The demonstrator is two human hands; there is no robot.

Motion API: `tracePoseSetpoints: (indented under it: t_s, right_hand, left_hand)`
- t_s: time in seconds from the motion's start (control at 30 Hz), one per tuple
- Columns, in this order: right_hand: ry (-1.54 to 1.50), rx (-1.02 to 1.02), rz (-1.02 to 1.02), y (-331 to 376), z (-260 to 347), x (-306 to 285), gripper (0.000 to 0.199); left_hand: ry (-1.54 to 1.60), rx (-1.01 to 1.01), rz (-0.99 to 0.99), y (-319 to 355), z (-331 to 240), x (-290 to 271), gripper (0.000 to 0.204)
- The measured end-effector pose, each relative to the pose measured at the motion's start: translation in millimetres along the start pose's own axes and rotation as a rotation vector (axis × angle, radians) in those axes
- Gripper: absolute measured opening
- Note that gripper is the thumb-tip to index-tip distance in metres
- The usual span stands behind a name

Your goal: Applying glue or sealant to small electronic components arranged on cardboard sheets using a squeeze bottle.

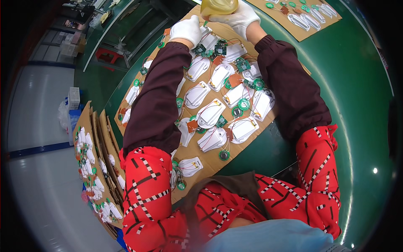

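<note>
My right hand (241, 20), in a white glove, is closed round a yellowish translucent bottle (219, 7), cut off by the top edge of the view. To its left, my gloved left hand (187, 31) is closed over the far part of a cardboard sheet (210, 160); what its fingers hold, if anything, is hidden. Rows of white plastic housings (211, 113) lie on the sheet below both hands. Thin wires join them to green circuit boards (242, 64), round green-rimmed discs (243, 104) and flat orange-brown pieces (235, 80).
Under the sheet is a green tabletop (357, 138). Another cardboard sheet (301, 34) with white parts lies at the far right. More loaded cardboard sheets (99, 136) stand on edge at the left. Behind them are a white basket (74, 97) and a red stool (105, 56).
</note>
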State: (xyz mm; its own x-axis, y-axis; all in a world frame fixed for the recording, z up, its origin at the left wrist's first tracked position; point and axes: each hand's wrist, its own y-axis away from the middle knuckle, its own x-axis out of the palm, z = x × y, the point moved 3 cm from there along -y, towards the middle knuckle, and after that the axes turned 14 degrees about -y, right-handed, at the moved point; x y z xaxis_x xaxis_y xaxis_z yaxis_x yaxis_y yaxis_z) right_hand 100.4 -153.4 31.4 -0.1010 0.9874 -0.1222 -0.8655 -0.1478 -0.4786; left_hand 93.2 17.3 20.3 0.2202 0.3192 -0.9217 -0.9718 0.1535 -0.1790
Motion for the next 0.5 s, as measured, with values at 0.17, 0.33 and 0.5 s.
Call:
tracePoseSetpoints:
  t_s: [0.17,0.33,0.5]
  right_hand:
    - [-0.065,-0.044,0.021,0.3,-3.0,-5.3,0.082]
    - [-0.248,-0.022,0.015,0.7,-2.7,-7.8,0.082]
    - [-0.121,-0.033,0.021,-0.2,0.6,-8.7,0.078]
  left_hand:
    - [-0.011,0.015,0.007,-0.5,-3.6,-1.0,0.025]
    - [-0.018,0.008,0.019,0.0,-1.5,-1.9,0.025]
    - [-0.004,-0.003,0.027,1.9,-1.2,-4.4,0.026]
